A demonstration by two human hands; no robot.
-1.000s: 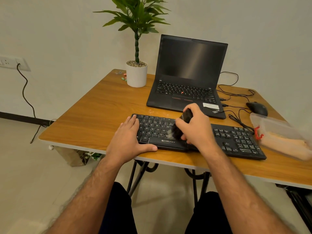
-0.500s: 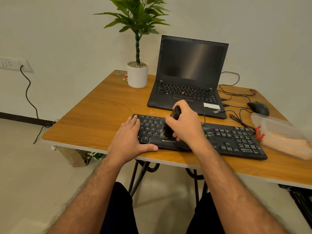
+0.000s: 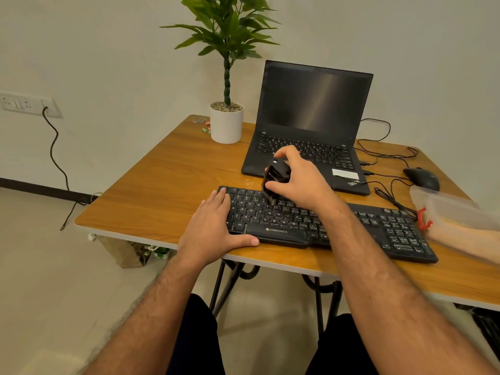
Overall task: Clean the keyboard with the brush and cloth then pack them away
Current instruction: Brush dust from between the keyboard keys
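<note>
**Brushing under way, cloth and packing still to come**

Head view: the right hand (image 3: 299, 180) grips the black brush (image 3: 276, 177), bristles on the keyboard (image 3: 351, 226) at its far left rows. The left hand (image 3: 213, 226) lies flat, steadying the left end. No cloth visible; the plastic box (image 3: 457, 209) waits at right.

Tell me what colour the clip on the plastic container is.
Red: the clip on the clear container, seen in the head view.

On the table (image 3: 162, 190) sit one keyboard (image 3: 378, 228), one laptop (image 3: 311, 117), one mouse (image 3: 422, 177), one potted plant (image 3: 226, 123), one clear plastic container (image 3: 454, 212), plus two hands and one brush (image 3: 276, 174).
</note>
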